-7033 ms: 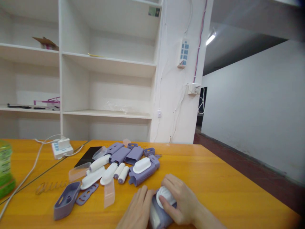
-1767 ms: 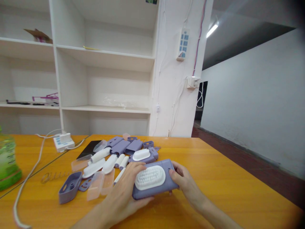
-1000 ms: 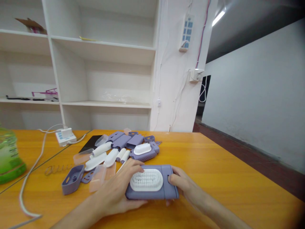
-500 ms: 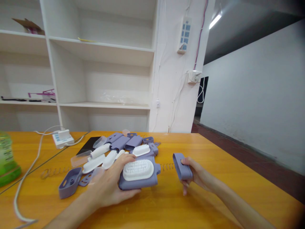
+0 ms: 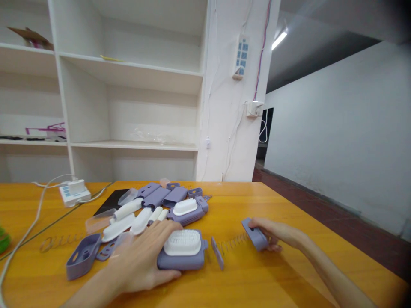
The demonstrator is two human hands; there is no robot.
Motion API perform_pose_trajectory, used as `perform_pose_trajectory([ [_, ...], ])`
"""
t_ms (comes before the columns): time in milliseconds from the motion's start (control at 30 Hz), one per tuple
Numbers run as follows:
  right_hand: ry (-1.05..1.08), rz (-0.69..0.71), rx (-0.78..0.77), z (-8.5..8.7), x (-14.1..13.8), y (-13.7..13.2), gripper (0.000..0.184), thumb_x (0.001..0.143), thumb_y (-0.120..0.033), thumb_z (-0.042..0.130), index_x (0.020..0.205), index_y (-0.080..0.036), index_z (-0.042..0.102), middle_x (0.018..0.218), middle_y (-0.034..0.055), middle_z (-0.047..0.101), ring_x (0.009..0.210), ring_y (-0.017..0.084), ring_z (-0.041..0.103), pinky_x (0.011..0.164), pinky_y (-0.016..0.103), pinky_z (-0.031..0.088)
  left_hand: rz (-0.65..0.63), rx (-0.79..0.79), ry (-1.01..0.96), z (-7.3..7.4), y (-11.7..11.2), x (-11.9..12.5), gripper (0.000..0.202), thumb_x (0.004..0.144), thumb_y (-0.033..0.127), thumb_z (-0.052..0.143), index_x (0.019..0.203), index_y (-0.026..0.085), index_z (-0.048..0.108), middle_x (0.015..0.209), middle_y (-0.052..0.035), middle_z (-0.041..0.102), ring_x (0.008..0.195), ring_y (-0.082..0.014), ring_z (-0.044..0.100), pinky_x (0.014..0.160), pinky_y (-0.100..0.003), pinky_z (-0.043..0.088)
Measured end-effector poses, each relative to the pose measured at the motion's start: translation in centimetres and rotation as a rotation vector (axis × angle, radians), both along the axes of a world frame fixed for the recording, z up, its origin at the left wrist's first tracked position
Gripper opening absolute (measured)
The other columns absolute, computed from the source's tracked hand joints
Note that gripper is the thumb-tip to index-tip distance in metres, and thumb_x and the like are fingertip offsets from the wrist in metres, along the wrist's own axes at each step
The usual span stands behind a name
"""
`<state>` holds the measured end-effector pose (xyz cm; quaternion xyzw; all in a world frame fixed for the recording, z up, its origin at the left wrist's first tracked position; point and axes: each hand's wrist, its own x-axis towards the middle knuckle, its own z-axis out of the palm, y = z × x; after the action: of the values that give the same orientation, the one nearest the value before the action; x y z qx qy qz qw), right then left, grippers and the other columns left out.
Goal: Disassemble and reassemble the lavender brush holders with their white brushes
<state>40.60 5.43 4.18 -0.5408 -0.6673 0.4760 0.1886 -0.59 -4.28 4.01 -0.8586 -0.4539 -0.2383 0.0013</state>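
In the head view my left hand (image 5: 141,259) is wrapped round a purple plastic brush body (image 5: 181,262) low over the table. Its white bristle pad (image 5: 183,243) faces up. To the right, my right hand (image 5: 278,233) grips a purple end cap (image 5: 257,237), tilted and apart from the body. A thin coil spring (image 5: 233,244) stretches leftward from the cap. At its left end a flat purple plate (image 5: 217,253) stands on edge, separate from the body's open end. Another purple brush body (image 5: 189,217) with a white pad lies just behind my left hand.
Several purple shells (image 5: 156,197), white oval parts (image 5: 118,227) and clear covers lie behind and left. A purple cap (image 5: 84,256) and a loose spring (image 5: 61,243) are at left. Further left are a power strip (image 5: 74,194) with its cord and a green container (image 5: 4,240).
My right hand has drawn the end cap further right and tilted it, and the flat plate now shows on the spring. The brush body has come down slightly. The whole view has shifted.
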Motion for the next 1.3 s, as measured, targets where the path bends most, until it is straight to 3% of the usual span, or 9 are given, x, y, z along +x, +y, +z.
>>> perform_pose_trajectory([
  [133, -0.205, -0.039, 0.203, 0.3, 0.1, 0.0, 0.040, 0.079, -0.059, 0.067, 0.082, -0.019, 0.063, 0.057, -0.0015, 0.056, 0.047, 0.017, 0.052, 0.045, 0.028, 0.042, 0.062, -0.014, 0.064, -0.4, 0.1, 0.2, 0.074, 0.078, 0.045, 0.076, 0.144, 0.035, 0.044, 0.145, -0.0051, 0.057, 0.131, -0.0375, 0.053, 0.105, -0.055, 0.046],
  [200, -0.240, -0.087, 0.383, 0.6, -1.1, -0.5, 0.040, 0.082, -0.055, 0.067, 0.100, -0.019, 0.064, 0.078, 0.0041, 0.063, 0.071, 0.023, 0.060, 0.066, 0.034, 0.049, 0.082, 0.019, 0.086, -0.4, 0.3, 0.3, 0.070, 0.082, 0.045, 0.074, 0.145, 0.035, 0.044, 0.146, -0.0052, 0.057, 0.133, -0.0372, 0.051, 0.107, -0.056, 0.043],
  [267, -0.240, -0.086, 0.558, 0.8, -3.1, -1.4, 0.038, 0.085, -0.044, 0.067, 0.114, -0.020, 0.060, 0.106, 0.0092, 0.063, 0.102, 0.027, 0.058, 0.093, 0.040, 0.045, 0.119, 0.083, 0.102, -0.6, 0.5, 0.6, 0.070, 0.084, 0.043, 0.071, 0.147, 0.032, 0.043, 0.146, -0.0075, 0.057, 0.133, -0.0371, 0.050, 0.111, -0.057, 0.037],
  [400, -0.262, 0.205, 0.903, 0.3, -7.9, -4.3, 0.032, 0.090, -0.024, 0.058, 0.121, -0.025, 0.062, 0.124, 0.0080, 0.059, 0.116, 0.026, 0.054, 0.104, 0.041, 0.038, 0.277, 0.194, 0.126, -1.1, 1.1, 1.3, 0.081, 0.085, 0.043, 0.070, 0.155, 0.021, 0.035, 0.142, -0.0161, 0.059, 0.128, -0.0410, 0.051, 0.110, -0.061, 0.032],
  [700, -0.233, 0.356, 0.797, -0.6, -10.9, -6.3, 0.025, 0.088, -0.023, 0.065, 0.113, -0.024, 0.067, 0.109, 0.0065, 0.061, 0.102, 0.025, 0.056, 0.092, 0.037, 0.045, 0.302, 0.228, 0.157, -2.7, 3.0, 3.1, 0.065, 0.093, 0.047, 0.061, 0.150, 0.021, 0.044, 0.139, -0.0165, 0.060, 0.126, -0.0382, 0.053, 0.106, -0.057, 0.039],
  [833, -0.178, 0.380, 0.728, -0.7, -10.9, -6.3, 0.021, 0.090, -0.024, 0.068, 0.110, -0.025, 0.068, 0.107, 0.0043, 0.062, 0.101, 0.023, 0.057, 0.091, 0.033, 0.045, 0.254, 0.278, 0.108, -2.5, 2.3, 3.0, 0.087, 0.088, 0.059, 0.065, 0.158, 0.025, 0.027, 0.159, -0.0170, 0.042, 0.141, -0.0412, 0.041, 0.113, -0.064, 0.031],
  [933, -0.120, 0.381, 0.686, -0.9, -11.3, -6.4, 0.015, 0.091, -0.024, 0.067, 0.106, -0.025, 0.069, 0.100, 0.0024, 0.063, 0.094, 0.021, 0.059, 0.085, 0.030, 0.045, 0.130, 0.320, 0.085, -2.0, 0.5, 3.2, 0.085, 0.091, 0.052, 0.065, 0.160, 0.028, 0.022, 0.165, -0.0137, 0.032, 0.147, -0.0396, 0.035, 0.117, -0.063, 0.030],
  [1100, -0.010, 0.383, 0.617, -0.5, -11.9, -7.3, 0.022, 0.087, -0.015, 0.066, 0.106, -0.026, 0.070, 0.093, -0.0012, 0.065, 0.083, 0.017, 0.058, 0.075, 0.026, 0.042, -0.206, 0.316, 0.006, -2.5, -1.3, 4.6, 0.080, 0.090, 0.055, 0.066, 0.156, 0.027, 0.029, 0.151, -0.0134, 0.054, 0.135, -0.0321, 0.054, 0.107, -0.044, 0.052],
  [1300, 0.006, 0.356, 0.574, 0.2, -12.2, -7.9, 0.016, 0.081, -0.018, 0.078, 0.095, -0.025, 0.073, 0.084, -0.0047, 0.063, 0.080, 0.015, 0.057, 0.069, 0.023, 0.038, -0.266, 0.177, -0.102, -2.5, -1.3, 5.9, 0.055, 0.090, 0.037, 0.074, 0.138, 0.032, 0.048, 0.129, -0.0052, 0.071, 0.116, -0.0245, 0.068, 0.099, -0.033, 0.058],
])
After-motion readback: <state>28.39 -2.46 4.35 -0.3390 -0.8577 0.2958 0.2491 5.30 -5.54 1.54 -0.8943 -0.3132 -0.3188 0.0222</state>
